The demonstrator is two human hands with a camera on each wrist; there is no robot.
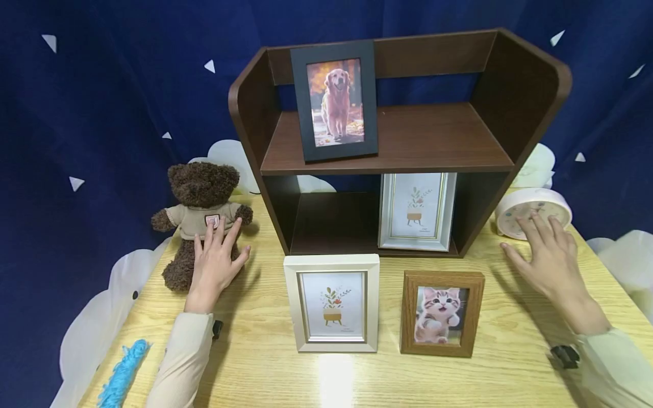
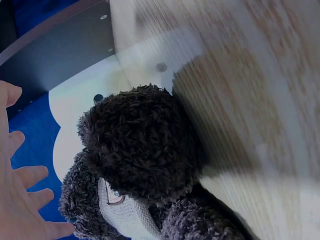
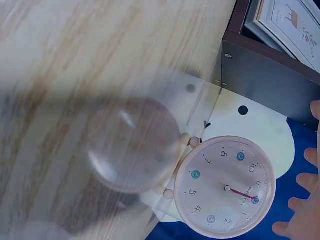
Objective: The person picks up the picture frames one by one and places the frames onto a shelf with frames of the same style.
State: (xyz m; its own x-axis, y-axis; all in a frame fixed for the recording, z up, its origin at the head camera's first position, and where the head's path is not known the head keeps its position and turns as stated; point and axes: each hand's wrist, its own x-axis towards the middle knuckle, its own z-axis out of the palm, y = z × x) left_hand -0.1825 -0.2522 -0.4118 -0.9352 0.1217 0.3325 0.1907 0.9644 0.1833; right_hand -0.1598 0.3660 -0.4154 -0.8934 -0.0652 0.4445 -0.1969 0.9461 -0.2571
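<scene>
My left hand (image 1: 215, 263), fingers spread, reaches in front of a dark brown teddy bear (image 1: 203, 184) in a beige top, overlapping its body in the head view. The left wrist view puts that hand (image 2: 22, 190) at the left edge, a fingertip right by the bear's fur (image 2: 142, 145). On the other side, my right hand (image 1: 551, 258) extends with parted fingers toward a round pale pink clock (image 1: 512, 218), partly covering its face. In the right wrist view the clock (image 3: 225, 215) stands upright on small feet, with the right-hand fingers (image 3: 307, 182) beside it.
Between the hands stands a dark brown two-tier shelf (image 1: 433, 136). It holds a black dog-photo frame (image 1: 336, 107) above and a silvery plant-print frame (image 1: 418, 212) below. In front are a cream frame (image 1: 331, 303) and a brown kitten frame (image 1: 442, 314). Blue yarn (image 1: 122, 374) lies front left.
</scene>
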